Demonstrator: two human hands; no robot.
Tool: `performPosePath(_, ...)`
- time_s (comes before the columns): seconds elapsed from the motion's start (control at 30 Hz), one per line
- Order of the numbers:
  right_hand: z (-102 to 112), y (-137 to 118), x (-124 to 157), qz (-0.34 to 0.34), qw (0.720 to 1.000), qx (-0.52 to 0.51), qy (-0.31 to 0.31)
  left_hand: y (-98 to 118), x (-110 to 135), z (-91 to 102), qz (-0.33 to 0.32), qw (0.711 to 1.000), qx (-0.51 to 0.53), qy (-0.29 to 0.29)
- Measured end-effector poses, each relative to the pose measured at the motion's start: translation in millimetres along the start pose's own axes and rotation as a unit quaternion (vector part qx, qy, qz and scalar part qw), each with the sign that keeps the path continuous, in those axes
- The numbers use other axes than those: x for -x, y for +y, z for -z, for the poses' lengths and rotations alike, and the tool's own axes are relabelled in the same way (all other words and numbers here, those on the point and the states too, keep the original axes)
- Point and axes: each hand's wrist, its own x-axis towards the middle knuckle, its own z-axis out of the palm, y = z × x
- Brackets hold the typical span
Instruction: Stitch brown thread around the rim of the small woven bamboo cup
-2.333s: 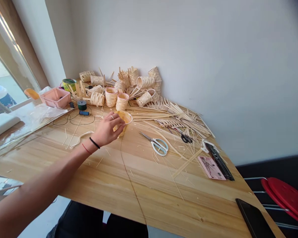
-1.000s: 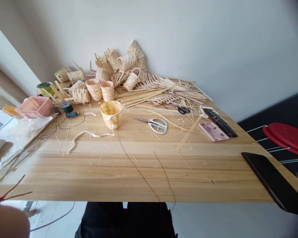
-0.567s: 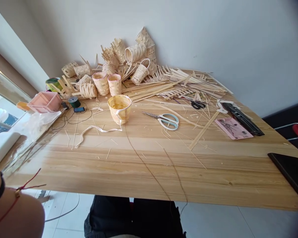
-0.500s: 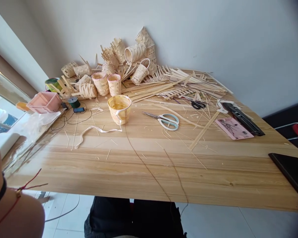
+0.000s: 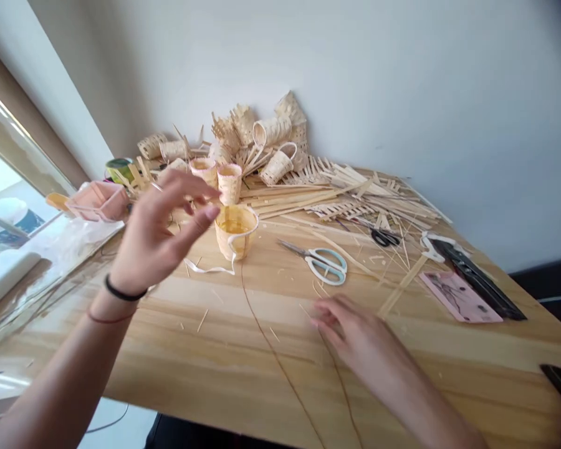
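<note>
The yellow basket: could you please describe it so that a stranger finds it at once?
On the table, find the blue-handled scissors. Left of them stands the yellow basket; unlike the two pink-rimmed baskets behind it, this one trails a white ribbon from its front.

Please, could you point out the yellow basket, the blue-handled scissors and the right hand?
Yellow basket [image 5: 243, 244], head view: front wall.
Blue-handled scissors [image 5: 311, 257], head view: handle base.
Right hand [image 5: 350, 327], head view: its back.

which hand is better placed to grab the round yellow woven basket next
Probably the left hand: it hovers open near the round yellow woven basket, while the right hand is farther off, by the thin brown cord.
</note>
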Motion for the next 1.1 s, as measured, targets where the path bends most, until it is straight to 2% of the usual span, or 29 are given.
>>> performPosePath(0.03, -12, 5, 0, -0.003, 1.0, 0.015, -0.003, -4, -1, -4.2, 0.004, 0.999, 0.005, -0.034)
performPosePath(0.1, -28, 13, 0, 0.012, 0.999, 0.044, -0.002, -12, 2, -14.1, 0.019, 0.998, 0.012, -0.063)
performPosePath(0.2, -36, 16, 0, 0.059, 0.991, 0.114, 0.028, -20, 12, -29.8, 0.026, 0.994, 0.015, -0.102)
performPosePath(0.3, -34, 11, -3, 0.098, 0.97, 0.216, 0.051, -23, 20, -42.5, 0.041, 0.994, 0.006, -0.105)
performPosePath(0.4, -38, 3, -7, 0.11, 0.943, 0.306, 0.066, -25, 24, -50.8, 0.043, 0.994, -0.011, -0.097)
performPosePath(0.5, -46, -2, -11, 0.099, 0.935, 0.333, 0.073, -25, 25, -56.4, 0.035, 0.995, -0.033, -0.086)
performPosePath(0.6, -47, -6, -18, 0.065, 0.958, 0.278, 0.035, -19, 25, -61.8, 0.022, 0.995, -0.042, -0.092)
performPosePath(0.67, -39, -9, -26, 0.038, 0.982, 0.186, -0.021, -14, 23, -65.9, 0.015, 0.994, -0.035, -0.103)
performPosePath(0.73, -25, -10, -38, 0.022, 0.994, 0.087, -0.06, -9, 22, -70.1, 0.014, 0.994, -0.028, -0.107)
performPosePath(0.93, 24, -7, -69, -0.018, 0.993, -0.106, -0.038, -3, 22, -78.2, -0.002, 0.997, 0.006, -0.082)
performPosePath(1.03, 33, -4, -73, -0.024, 0.989, -0.117, -0.088, -2, 26, -78.6, -0.006, 0.998, 0.004, -0.066)
performPosePath(1.1, 31, -4, -70, -0.035, 0.986, -0.079, -0.142, -1, 29, -78.2, -0.013, 0.998, 0.001, -0.064)
